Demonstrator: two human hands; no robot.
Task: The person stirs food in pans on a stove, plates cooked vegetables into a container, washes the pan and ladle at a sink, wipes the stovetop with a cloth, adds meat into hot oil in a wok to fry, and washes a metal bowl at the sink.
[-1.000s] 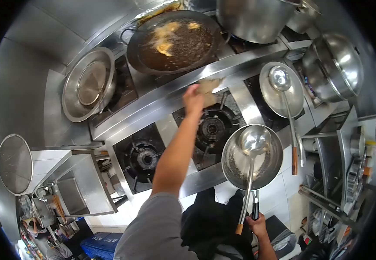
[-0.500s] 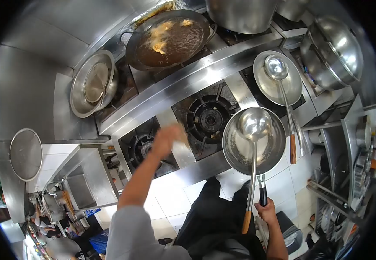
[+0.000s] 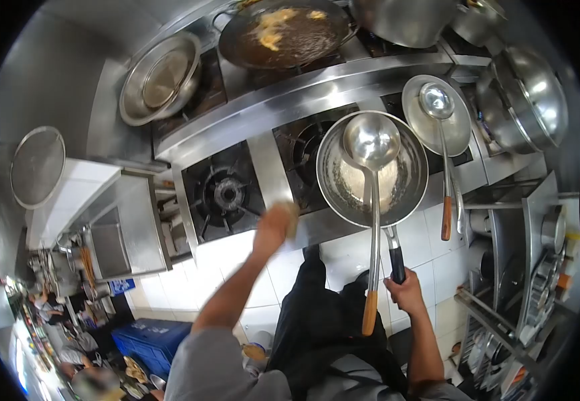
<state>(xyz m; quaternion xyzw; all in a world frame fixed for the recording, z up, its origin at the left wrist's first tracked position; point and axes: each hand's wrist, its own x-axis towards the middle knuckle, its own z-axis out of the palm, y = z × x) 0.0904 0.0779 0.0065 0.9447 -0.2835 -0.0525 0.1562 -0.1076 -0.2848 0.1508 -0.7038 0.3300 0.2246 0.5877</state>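
Gripping the black handle of a frying pan with the right hand, while clutching a tan, blurred cloth in the left hand, near the front edge of the stove. Holding the pan over the front of the stove, partly hiding the middle burner; hard to tell whether touching it. Bearing a ladle in the pan, with a wood-ended shaft reaching back across the rim toward the body. Facing another burner left of the pan, and a shallow bowl with a second ladle to the right. Facing also, behind these, a wok of dark oil and golden pieces, left of which a metal basin.
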